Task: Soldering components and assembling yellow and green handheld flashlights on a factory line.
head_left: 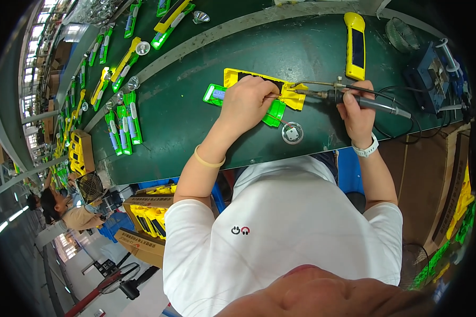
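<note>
Head view: my left hand (251,100) pins the yellow plastic torch shell (259,84); my right hand (354,108) grips the black-handled soldering iron (349,99), tip seemingly beside that shell. A slip could scorch plastic or fingers.

Glossy plastic, bare metal and a matt green surface

The long yellow plastic shell (259,84) looks smooth and glossy, as does the bright green plastic frame (215,95) touching its left end. Just right of the shell, the soldering iron (349,98) has a dull metal tip and dark matt handle. Beneath them the dark green surface (185,121) is matt and scuffed; near the shell's lower edge sits a shiny round metal reflector (292,133).
</note>
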`<state>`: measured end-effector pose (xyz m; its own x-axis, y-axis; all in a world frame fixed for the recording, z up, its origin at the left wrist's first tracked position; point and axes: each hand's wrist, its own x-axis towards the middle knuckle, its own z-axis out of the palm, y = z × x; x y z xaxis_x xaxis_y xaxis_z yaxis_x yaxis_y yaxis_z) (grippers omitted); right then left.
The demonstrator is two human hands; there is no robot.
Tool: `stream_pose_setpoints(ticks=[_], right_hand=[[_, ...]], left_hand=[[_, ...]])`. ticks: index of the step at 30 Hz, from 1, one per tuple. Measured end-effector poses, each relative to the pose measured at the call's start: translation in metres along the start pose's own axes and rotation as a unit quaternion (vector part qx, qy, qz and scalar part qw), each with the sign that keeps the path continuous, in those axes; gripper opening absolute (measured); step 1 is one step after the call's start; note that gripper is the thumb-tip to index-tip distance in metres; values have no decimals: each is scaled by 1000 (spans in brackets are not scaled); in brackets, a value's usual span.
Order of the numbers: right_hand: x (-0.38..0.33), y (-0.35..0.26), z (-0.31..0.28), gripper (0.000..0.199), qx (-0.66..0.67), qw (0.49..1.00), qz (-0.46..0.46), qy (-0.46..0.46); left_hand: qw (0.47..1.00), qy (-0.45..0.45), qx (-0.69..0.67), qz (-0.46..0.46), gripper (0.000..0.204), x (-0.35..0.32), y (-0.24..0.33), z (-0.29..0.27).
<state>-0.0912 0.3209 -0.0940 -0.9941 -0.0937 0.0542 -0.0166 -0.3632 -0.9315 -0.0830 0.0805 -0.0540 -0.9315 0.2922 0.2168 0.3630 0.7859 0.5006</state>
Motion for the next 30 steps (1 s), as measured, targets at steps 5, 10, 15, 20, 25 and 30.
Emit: stream_pose_setpoints(ticks=[5, 10, 15, 20, 25, 30], right_hand=[[-1, 6, -2, 24, -69, 995, -29, -70], [1, 11, -3, 22, -94, 993, -13, -77], [2, 11, 1, 23, -166, 981, 22, -100], [-5, 10, 1, 23, -177, 981, -26, -74], [-8, -3, 8, 19, -69, 996, -64, -11], [-4, -4, 19, 24, -25, 999, -33, -22]], left_hand=[[999, -39, 34, -14, 5, 3, 0, -5], [996, -74, 48, -10, 6, 7, 1, -7], [995, -78, 67, 4, 5, 10, 4, -6], [994, -80, 78, -1, 5, 10, 3, -7], [993, -91, 76, 6, 5, 11, 2, -8], [992, -97, 77, 12, 6, 11, -1, -7]])
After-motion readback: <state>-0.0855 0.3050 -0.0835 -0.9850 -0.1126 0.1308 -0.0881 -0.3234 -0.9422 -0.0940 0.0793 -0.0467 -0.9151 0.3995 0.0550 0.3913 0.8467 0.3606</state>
